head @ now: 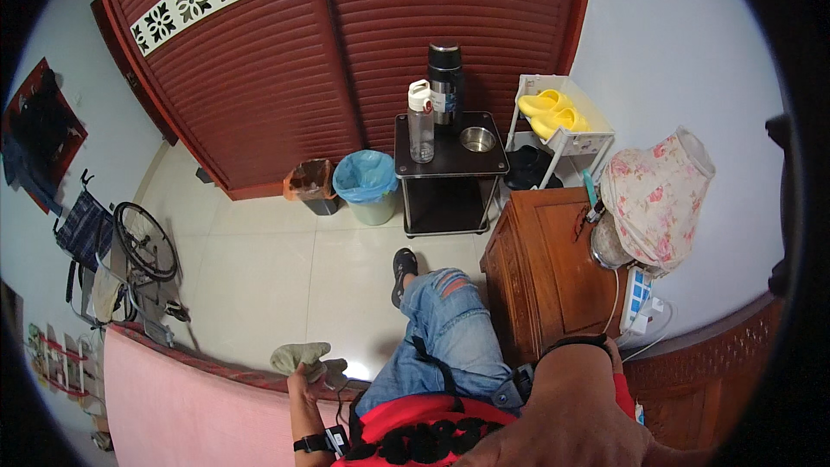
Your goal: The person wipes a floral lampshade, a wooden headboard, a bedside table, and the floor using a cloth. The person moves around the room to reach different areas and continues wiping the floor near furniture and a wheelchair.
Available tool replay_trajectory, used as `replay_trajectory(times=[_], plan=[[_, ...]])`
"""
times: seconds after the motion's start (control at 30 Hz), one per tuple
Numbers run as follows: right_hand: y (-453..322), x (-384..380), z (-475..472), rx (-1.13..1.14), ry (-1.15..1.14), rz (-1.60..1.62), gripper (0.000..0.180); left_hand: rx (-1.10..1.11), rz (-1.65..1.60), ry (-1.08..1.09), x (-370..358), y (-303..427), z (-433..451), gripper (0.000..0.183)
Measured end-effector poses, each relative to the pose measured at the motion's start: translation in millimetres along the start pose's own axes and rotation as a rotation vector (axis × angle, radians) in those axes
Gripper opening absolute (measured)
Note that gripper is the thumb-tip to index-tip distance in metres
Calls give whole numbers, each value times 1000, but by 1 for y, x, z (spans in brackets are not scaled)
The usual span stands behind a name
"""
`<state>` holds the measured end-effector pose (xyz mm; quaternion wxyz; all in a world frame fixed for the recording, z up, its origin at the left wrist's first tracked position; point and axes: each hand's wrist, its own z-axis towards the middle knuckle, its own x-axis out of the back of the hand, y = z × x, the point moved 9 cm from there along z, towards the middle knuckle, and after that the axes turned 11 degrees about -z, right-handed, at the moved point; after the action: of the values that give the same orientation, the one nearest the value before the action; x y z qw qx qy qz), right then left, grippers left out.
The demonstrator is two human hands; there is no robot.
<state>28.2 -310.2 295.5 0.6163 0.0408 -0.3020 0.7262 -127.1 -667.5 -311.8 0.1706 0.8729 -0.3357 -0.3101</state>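
Observation:
My left hand point(307, 384) is low in the picture, beside the pink bed cover point(194, 402). It holds a bunched grey-green cloth point(297, 357), whose folds hide part of the fingers. A black strap with a small device point(327, 442) circles that forearm. Very large at the lower right, my right hand point(551, 425) is raised close to the camera, its back showing. Its fingers fall outside the picture, and a dark band point(580, 340) is around the wrist.
Ahead stands a small black table point(447, 165) with a clear bottle point(421, 130), a thermos point(445, 87) and a metal bowl point(478, 139). Two lined bins point(366, 198) flank it. A wooden cabinet point(551, 259) bears a floral lamp point(655, 201). A wheelchair point(117, 259) stands left.

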Motion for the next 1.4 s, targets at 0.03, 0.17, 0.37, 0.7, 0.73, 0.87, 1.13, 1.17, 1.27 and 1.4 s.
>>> replay_trajectory(times=[0.03,0.17,0.37,0.7,0.73,0.87,1.13,1.17,1.27,1.4], plan=[[-2,-4,4,42,-15,12,46,2,-16,11,0,0,-3,32],[1,-14,13,94,-24,12,42,-13,-12,43,4,4,-7,34],[10,-19,21,83,-23,-66,38,-14,-64,-104,34,-3,39,33],[205,-53,-125,-1039,202,-116,14,-117,625,-540,-104,45,-83,50],[227,-67,-158,-1195,65,-164,22,-174,613,-681,-132,54,-114,54],[260,-94,-210,-1138,293,-219,47,-182,501,-1013,-201,80,-205,60],[295,-119,-243,-1470,372,433,29,-256,760,-1096,-323,90,-200,47],[306,-116,-260,-1584,492,455,27,-251,810,-1104,-335,88,-185,44],[357,-97,-303,-1652,806,383,26,-266,962,-1055,-364,85,-115,34],[445,-70,-360,-1692,797,84,26,-323,1265,-906,-382,67,15,25]])
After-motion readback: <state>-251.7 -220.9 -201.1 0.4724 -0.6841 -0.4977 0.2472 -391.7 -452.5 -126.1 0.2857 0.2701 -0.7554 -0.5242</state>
